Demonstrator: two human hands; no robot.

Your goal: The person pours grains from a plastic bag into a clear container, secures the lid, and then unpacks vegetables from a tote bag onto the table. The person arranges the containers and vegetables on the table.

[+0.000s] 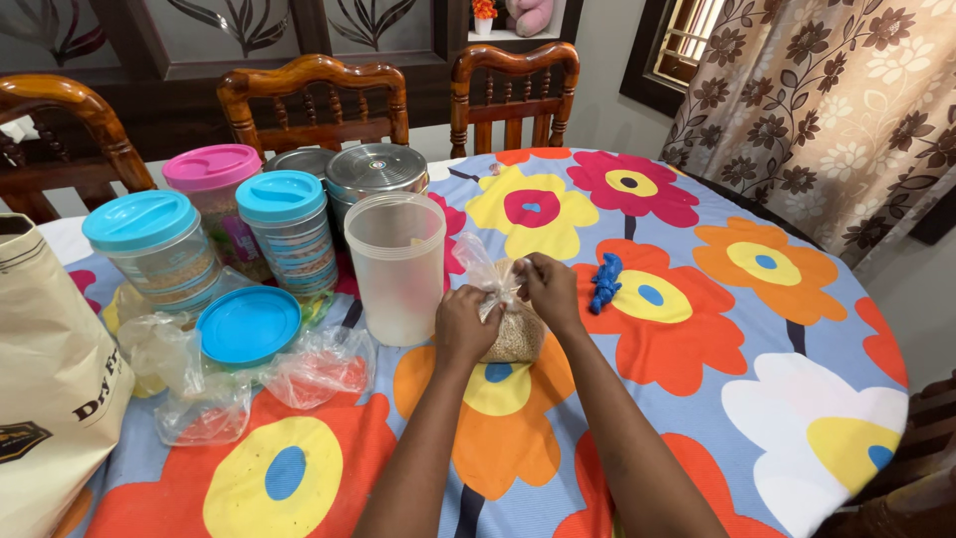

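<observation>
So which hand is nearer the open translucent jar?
Left. The left hand grips the grain bag right beside the translucent jar; the right hand pinches the bag's far side, away from the jar.

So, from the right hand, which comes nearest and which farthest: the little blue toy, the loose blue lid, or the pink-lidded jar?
1. Blue toy: just right of the right hand.
2. Loose blue lid: lying on the table, far left.
3. Pink-lidded jar: back left, by the chairs.
</observation>
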